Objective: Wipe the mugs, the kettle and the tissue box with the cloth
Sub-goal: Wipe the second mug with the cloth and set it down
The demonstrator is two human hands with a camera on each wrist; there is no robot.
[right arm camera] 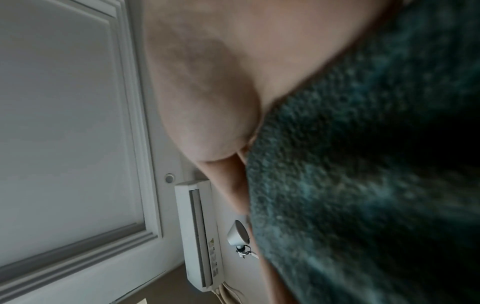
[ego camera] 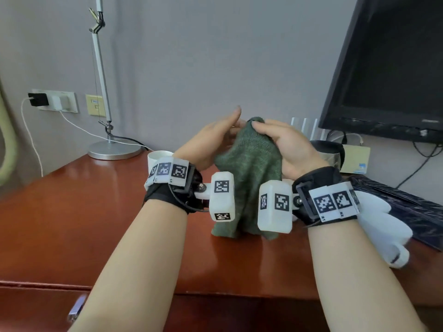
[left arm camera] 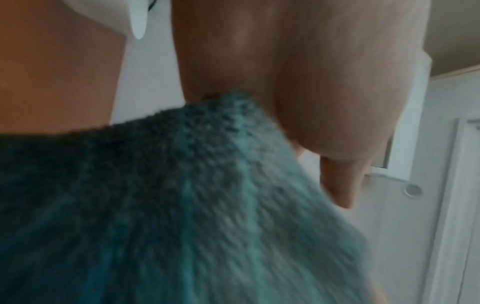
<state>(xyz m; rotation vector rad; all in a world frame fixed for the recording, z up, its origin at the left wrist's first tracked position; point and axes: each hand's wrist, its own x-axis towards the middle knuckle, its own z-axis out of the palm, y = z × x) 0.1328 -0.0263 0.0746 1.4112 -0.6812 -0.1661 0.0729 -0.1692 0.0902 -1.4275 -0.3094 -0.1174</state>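
Observation:
A green cloth [ego camera: 247, 164] hangs in a tall drape from between my hands down to the red-brown desk [ego camera: 84, 212]. My right hand [ego camera: 261, 127] pinches its top, thumb on the front. My left hand [ego camera: 227, 123] lies against the cloth's left side with its fingers straight. Whatever the cloth covers is hidden. The wrist views show only blurred cloth [left arm camera: 182, 205] [right arm camera: 363, 185] and palm. A white mug [ego camera: 159, 157] stands behind my left wrist. The kettle [ego camera: 328, 149], dark-topped, stands behind my right hand. A black patterned tissue box [ego camera: 412, 212] with white tissue [ego camera: 383, 226] sticking out lies at the right.
A desk lamp with a round metal base [ego camera: 113, 150] stands at the back left, cables running to wall sockets [ego camera: 55, 100]. A black monitor [ego camera: 388, 68] hangs at the upper right. A drawer handle [ego camera: 76, 307] shows under the desk's front edge.

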